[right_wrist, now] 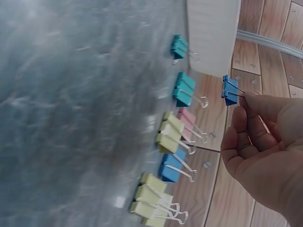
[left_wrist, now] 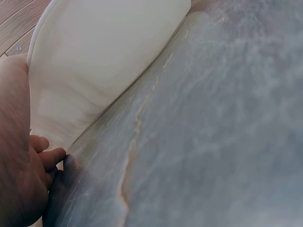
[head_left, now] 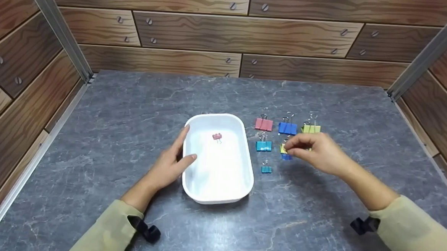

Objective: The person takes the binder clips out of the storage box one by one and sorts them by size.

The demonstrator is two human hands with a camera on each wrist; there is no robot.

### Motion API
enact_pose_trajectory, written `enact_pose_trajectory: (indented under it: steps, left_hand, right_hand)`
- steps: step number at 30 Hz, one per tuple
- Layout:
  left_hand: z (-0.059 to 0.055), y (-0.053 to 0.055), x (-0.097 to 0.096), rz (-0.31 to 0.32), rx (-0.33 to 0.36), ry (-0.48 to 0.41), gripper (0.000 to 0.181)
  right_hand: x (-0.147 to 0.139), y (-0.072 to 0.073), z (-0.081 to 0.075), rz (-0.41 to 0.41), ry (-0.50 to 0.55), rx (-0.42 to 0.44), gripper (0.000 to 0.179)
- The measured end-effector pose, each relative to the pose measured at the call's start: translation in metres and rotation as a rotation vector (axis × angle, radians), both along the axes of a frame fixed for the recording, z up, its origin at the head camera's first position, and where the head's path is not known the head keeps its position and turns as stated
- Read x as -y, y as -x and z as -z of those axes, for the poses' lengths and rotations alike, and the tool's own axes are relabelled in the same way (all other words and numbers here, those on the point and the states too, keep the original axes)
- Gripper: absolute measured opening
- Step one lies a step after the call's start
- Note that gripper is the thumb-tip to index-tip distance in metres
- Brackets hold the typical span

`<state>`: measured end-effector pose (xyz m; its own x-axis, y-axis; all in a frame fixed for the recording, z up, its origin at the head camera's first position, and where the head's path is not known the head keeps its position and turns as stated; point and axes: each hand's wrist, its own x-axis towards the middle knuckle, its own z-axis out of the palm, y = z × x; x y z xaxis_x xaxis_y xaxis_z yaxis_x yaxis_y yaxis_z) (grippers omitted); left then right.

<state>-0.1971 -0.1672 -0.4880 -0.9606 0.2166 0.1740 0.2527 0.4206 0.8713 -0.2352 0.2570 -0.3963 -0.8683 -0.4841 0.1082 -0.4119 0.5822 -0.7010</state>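
Observation:
My right hand (head_left: 319,151) pinches a small blue binder clip (right_wrist: 230,91) by its wire handles, thumb against fingertips. In the head view this clip overlaps a yellow binder clip (head_left: 282,148) partly hidden by the fingers. My left hand (head_left: 170,163) holds the left side of a white plastic tub (head_left: 247,157), thumb over the rim and fingers along the outer wall. Inside the tub lies a small red binder clip (head_left: 217,136). Between the tub and my right hand stand a medium teal clip (head_left: 263,146) and a smaller teal clip (head_left: 266,169).
Behind them, a large pink clip (head_left: 263,124), a large blue clip (head_left: 287,129) and a large yellow clip (head_left: 312,128) stand in a row, handles up. Wood-patterned walls (head_left: 247,35) bound the grey marbled table (head_left: 133,98) at the back and both sides.

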Motion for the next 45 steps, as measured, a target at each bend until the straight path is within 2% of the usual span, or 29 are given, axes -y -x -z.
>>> enact_pose_trajectory:
  steps: [13,20,36,45]
  left_hand:
    - [-0.003,0.0,0.002,-0.004,-0.004,0.024,0.082]
    - [-0.002,0.0,0.001,0.018,0.042,-0.038,0.083]
    - [0.0,0.001,0.0,0.019,-0.005,-0.008,0.083]
    - [-0.001,-0.001,0.0,0.024,0.004,-0.013,0.083]
  right_hand:
    - [-0.014,0.0,0.028,-0.006,-0.006,0.049,0.008]
    - [-0.017,-0.003,0.031,-0.003,-0.003,0.107,0.01]
    - [-0.02,-0.003,0.038,0.014,-0.029,0.115,0.01]
    - [-0.02,-0.003,0.039,0.014,-0.026,0.119,0.01]
